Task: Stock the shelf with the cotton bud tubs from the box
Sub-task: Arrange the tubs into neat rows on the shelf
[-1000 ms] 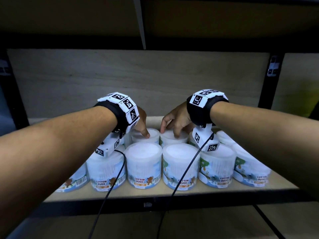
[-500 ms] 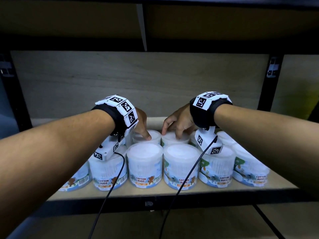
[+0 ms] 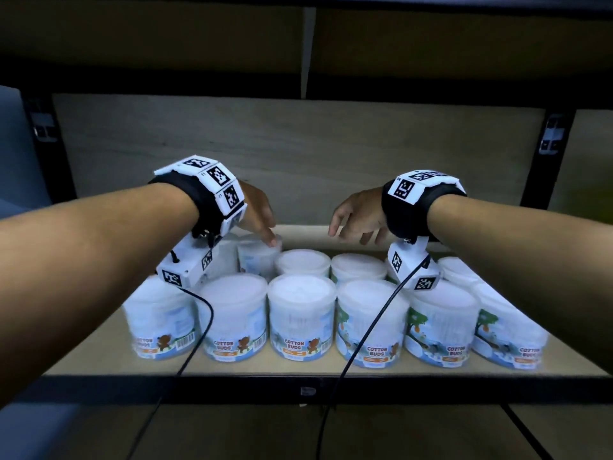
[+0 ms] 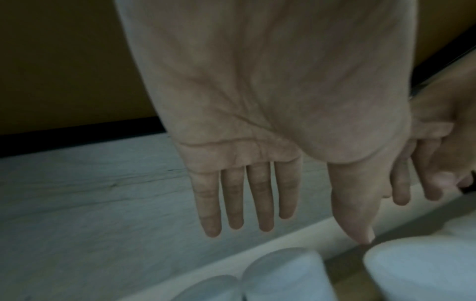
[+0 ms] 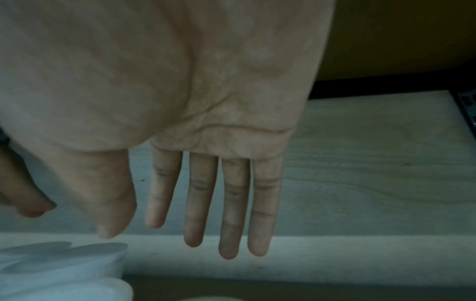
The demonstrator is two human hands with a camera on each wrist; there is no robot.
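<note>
Several white cotton bud tubs (image 3: 301, 318) stand in two rows on the wooden shelf (image 3: 298, 368). My left hand (image 3: 257, 215) hovers over the back row at the left, fingers straight, and its thumb tip touches the rim of a raised back tub (image 3: 260, 257). In the left wrist view the left hand's fingers (image 4: 259, 195) hang straight above tub lids (image 4: 280, 272). My right hand (image 3: 356, 217) floats above the back row to the right, holding nothing. The right wrist view has its fingers (image 5: 231, 205) spread straight, with tub lids (image 5: 61, 256) at lower left.
A wooden back panel (image 3: 298, 161) closes the shelf behind the tubs. Black metal uprights (image 3: 544, 154) stand at both sides, and an upper shelf board (image 3: 298, 38) hangs overhead. Cables (image 3: 365, 330) from both wrist cameras drape over the front row.
Both hands have lifted off the back-row tub lids and moved apart, the left to the left, the right to the right. Their fingers have straightened.
</note>
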